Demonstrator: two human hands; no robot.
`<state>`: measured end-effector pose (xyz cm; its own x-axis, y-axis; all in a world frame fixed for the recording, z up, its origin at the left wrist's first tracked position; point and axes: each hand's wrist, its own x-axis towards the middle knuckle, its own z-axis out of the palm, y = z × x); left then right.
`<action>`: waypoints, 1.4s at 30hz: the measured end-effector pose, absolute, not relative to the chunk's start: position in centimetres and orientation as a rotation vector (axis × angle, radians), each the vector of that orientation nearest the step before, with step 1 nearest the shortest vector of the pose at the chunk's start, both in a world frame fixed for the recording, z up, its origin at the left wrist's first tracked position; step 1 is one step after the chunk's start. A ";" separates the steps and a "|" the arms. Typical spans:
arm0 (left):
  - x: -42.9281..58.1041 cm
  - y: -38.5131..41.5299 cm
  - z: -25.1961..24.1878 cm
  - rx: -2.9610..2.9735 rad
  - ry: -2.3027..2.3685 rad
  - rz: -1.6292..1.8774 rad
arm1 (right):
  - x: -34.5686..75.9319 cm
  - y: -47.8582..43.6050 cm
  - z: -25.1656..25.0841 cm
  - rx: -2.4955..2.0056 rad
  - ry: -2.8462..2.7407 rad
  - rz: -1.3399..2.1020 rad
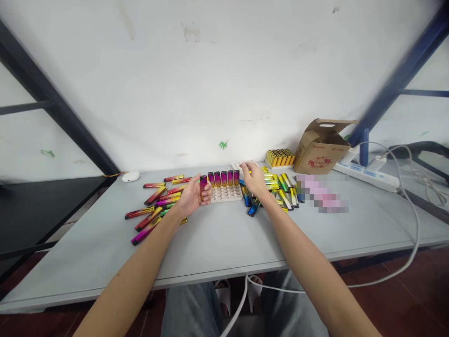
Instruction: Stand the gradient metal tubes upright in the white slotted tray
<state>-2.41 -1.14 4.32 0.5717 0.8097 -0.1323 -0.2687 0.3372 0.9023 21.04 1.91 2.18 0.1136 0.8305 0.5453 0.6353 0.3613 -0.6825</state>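
The left hand (192, 194) grips a purple-gold case (203, 182), long axis near upright, dark end up; the right hand's (254, 179) grip is unclear.

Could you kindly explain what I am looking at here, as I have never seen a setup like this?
There is no robot: the one picture comes from a camera on a person's head, looking forward and down at their bare hands. The left hand holds a purple-and-gold lighter upright. The right hand is beyond a row of similar lighters standing in a pale tray; whether it holds anything is unclear. On the grey table, loose colourful lighters lie to the left and right. Behind, gold ones stand packed together beside an open cardboard box.
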 end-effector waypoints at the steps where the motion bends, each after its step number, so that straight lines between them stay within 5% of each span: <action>1: -2.4 -1.1 4.3 0.999 0.648 0.768 | 21.0 1.9 2.2 -1.345 -1.597 0.238; 42: -0.9 -1.7 3.3 0.983 0.533 0.895 | 21.0 2.2 1.8 -1.291 -1.596 0.183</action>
